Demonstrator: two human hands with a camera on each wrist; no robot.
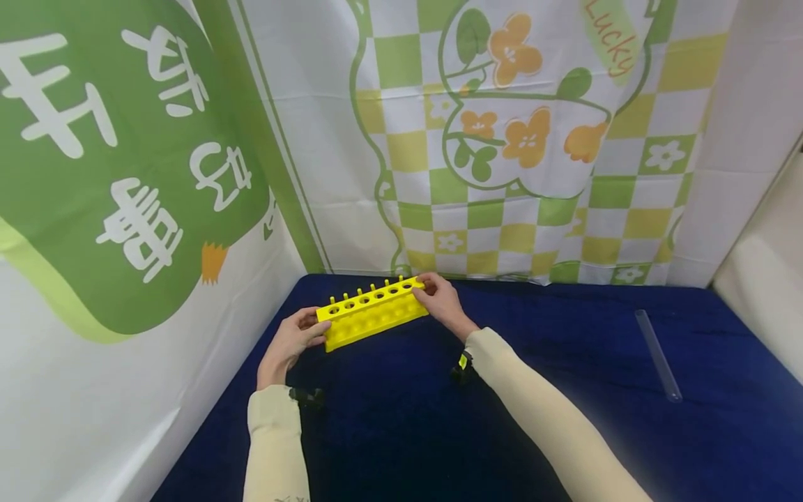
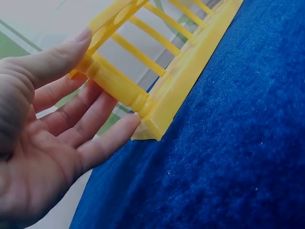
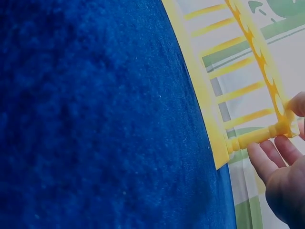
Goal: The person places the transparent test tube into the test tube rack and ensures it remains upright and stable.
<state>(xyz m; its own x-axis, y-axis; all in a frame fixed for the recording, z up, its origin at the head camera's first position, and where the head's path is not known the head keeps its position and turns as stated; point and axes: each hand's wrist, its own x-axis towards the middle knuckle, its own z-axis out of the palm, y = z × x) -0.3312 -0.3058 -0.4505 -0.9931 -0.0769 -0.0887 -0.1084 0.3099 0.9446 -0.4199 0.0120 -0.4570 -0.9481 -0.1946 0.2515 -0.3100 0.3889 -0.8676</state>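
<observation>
A yellow test tube rack [image 1: 376, 322], with a row of round holes and short pegs along its top, is at the far left part of the blue table. My left hand [image 1: 292, 343] holds its left end; in the left wrist view the thumb lies on the top bar and the fingers are at the end post [image 2: 119, 86]. At the other end, my right hand [image 1: 442, 301] grips the top corner, with fingertips against the post [image 3: 257, 137]. Whether the rack's base touches the cloth I cannot tell. The rack's holes hold no tubes.
A clear test tube [image 1: 657, 357] lies on the right side of the dark blue cloth [image 1: 564, 348]. Behind the table hangs a patterned curtain [image 1: 414, 160], and a green and white sheet [image 1: 207, 348] closes off the left side.
</observation>
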